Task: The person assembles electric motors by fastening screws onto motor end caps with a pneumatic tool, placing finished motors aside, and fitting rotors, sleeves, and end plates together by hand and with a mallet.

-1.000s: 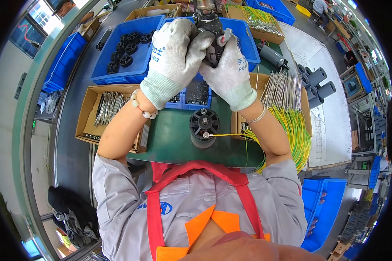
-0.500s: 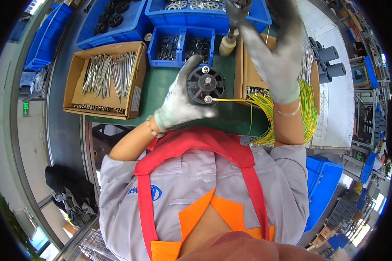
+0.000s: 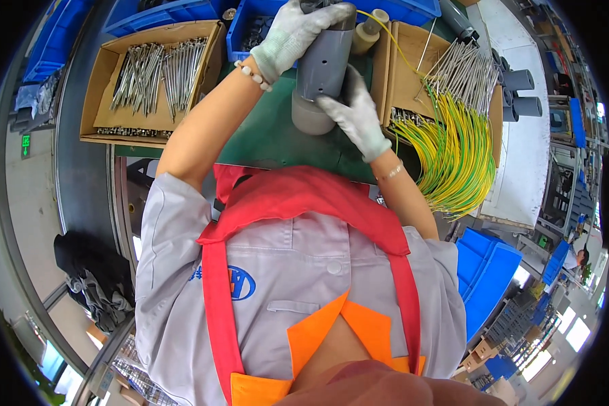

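Note:
A grey cylindrical housing (image 3: 323, 68) with small holes in its side lies tilted between my two gloved hands, over the green mat (image 3: 264, 139). My left hand (image 3: 303, 32) is wrapped round its far end, where a dark end piece shows in part. At the near end is a paler grey rounded section (image 3: 311, 116). My right hand (image 3: 360, 116) grips beside that joint, thumb on the housing, the other fingers partly hidden behind it. A yellow-green wire (image 3: 398, 44) runs from the far end towards the right.
An open carton of metal rods (image 3: 142, 78) stands at left. On the right, another carton (image 3: 402, 74) holds rods and a bundle of yellow-green wires (image 3: 457, 155). Blue bins (image 3: 166, 15) line the back, near a pale cylinder (image 3: 370, 32). Grey tubes (image 3: 521, 80) lie far right.
The round black end with its wire, facing up before, is now turned away so the grey side shows. My left hand moved farther off; my right came down from the raised tool onto the housing.

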Demonstrator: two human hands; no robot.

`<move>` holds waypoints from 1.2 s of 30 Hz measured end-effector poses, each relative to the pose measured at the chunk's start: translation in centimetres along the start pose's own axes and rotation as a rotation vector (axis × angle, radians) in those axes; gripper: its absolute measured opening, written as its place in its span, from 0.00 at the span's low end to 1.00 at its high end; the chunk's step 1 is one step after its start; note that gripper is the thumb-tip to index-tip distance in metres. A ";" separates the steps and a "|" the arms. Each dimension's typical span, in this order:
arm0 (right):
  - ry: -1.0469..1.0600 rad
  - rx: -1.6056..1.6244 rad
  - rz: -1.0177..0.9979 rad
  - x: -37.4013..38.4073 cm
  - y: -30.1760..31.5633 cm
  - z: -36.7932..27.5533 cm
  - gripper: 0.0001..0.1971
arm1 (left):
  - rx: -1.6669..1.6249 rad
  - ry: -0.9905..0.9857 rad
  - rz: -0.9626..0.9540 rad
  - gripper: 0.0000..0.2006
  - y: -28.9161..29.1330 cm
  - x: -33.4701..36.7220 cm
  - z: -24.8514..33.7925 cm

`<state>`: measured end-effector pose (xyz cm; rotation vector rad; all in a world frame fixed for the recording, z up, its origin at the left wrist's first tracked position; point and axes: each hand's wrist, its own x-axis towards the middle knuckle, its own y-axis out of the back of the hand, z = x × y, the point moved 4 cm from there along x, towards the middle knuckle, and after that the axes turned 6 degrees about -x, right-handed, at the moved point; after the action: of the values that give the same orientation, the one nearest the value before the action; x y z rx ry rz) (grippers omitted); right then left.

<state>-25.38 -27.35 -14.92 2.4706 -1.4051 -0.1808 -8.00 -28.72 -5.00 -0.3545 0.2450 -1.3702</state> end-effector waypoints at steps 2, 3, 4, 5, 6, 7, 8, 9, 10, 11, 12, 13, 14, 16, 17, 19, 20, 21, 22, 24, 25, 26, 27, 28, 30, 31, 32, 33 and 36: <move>-0.072 -0.067 -0.044 0.6 -0.7 -0.6 0.46 | 0.037 -0.025 0.057 0.13 -0.1 0.3 0.0; -0.138 -0.132 -0.088 0.8 -0.9 -0.9 0.48 | 0.033 -0.020 0.062 0.13 -0.3 0.2 0.0; -0.174 -0.120 -0.083 0.8 -1.0 -0.8 0.50 | 0.003 -0.026 0.065 0.12 -0.5 0.2 0.2; -0.178 -0.122 -0.090 0.9 -1.0 -0.4 0.50 | -0.026 -0.033 0.068 0.12 -0.5 0.0 0.3; -0.144 -0.093 -0.094 1.1 -0.9 -0.1 0.50 | -0.007 0.004 0.046 0.14 -0.1 0.3 0.0; -0.112 -0.063 -0.098 1.3 -0.9 0.1 0.49 | -0.012 0.006 0.052 0.14 0.2 0.5 -0.2; -0.117 -0.064 -0.102 1.4 -1.0 0.3 0.49 | 0.039 0.011 0.057 0.14 0.3 0.6 0.0; -0.114 -0.060 -0.091 1.5 -1.1 0.4 0.49 | 0.089 0.017 0.061 0.15 0.3 0.6 0.1; -0.112 -0.056 -0.079 1.5 -1.1 0.5 0.48 | 0.078 -0.043 0.144 0.16 0.1 0.3 0.1; -0.116 -0.057 -0.080 1.6 -1.2 0.8 0.48 | 0.076 -0.039 0.145 0.16 0.1 0.3 0.2; -0.102 -0.059 -0.069 1.6 -1.3 0.9 0.48 | 0.081 -0.034 0.115 0.18 0.1 0.4 0.2; -0.088 -0.060 -0.057 1.6 -1.3 1.0 0.48 | 0.087 -0.030 0.085 0.19 0.2 0.5 0.1; -0.093 -0.061 -0.058 1.5 -1.3 0.8 0.48 | 0.084 -0.025 0.087 0.19 0.5 0.7 -0.1; -0.111 -0.095 -0.081 1.5 -1.2 0.1 0.48 | 0.105 0.004 0.018 0.23 0.9 1.1 -0.6; -0.114 -0.095 -0.080 1.5 -1.2 -0.1 0.48 | 0.103 0.007 0.017 0.23 0.7 1.0 -0.7; -0.119 -0.120 -0.096 1.4 -1.1 -0.4 0.49 | 0.185 -0.125 0.125 0.28 0.5 0.5 -0.2; -0.120 -0.120 -0.096 1.3 -1.1 0.0 0.49 | 0.184 -0.124 0.124 0.28 0.2 0.4 0.0; -0.113 -0.107 -0.088 1.3 -1.1 0.6 0.49 | 0.222 -0.087 0.158 0.30 0.1 0.2 0.1; -0.107 -0.094 -0.080 1.3 -1.0 0.9 0.50 | 0.259 -0.050 0.192 0.32 0.0 0.1 0.1; -0.114 -0.113 -0.091 1.2 -0.9 0.6 0.50 | 0.276 -0.060 0.186 0.32 0.0 -0.2 0.2; -0.121 -0.131 -0.099 1.2 -0.9 0.4 0.51 | 0.294 -0.069 0.177 0.33 0.0 -0.2 0.2; -0.118 -0.132 -0.100 1.2 -0.9 0.4 0.51 | 0.293 -0.072 0.177 0.33 0.0 -0.2 0.1; -0.130 -0.141 -0.107 1.2 -0.9 0.4 0.51 | 0.278 -0.067 0.185 0.32 0.2 0.0 -0.3; -0.142 -0.151 -0.114 1.2 -0.9 0.5 0.51 | 0.261 -0.062 0.193 0.31 0.3 0.0 -0.4; -0.133 -0.069 -0.116 1.3 -1.0 1.4 0.51 | 0.245 -0.081 0.143 0.28 0.2 0.3 -0.3; -0.123 0.014 -0.120 1.5 -1.1 1.6 0.51 | 0.228 -0.099 0.095 0.24 0.0 0.4 -0.2; -0.120 0.013 -0.122 1.6 -1.1 1.2 0.51 | 0.229 -0.102 0.097 0.24 0.3 0.5 -0.3; -0.112 -0.034 -0.132 1.6 -1.1 0.8 0.52 | 0.136 -0.069 0.062 0.21 0.5 0.8 -0.7; -0.071 -0.217 -0.142 1.5 -0.1 -1.7 0.53 | -0.005 -0.066 0.034 0.15 0.5 0.7 -1.0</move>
<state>-24.10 -28.27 -13.28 2.4028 -1.1673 -0.4320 -7.78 -29.43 -6.07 -0.3975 0.1989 -1.3225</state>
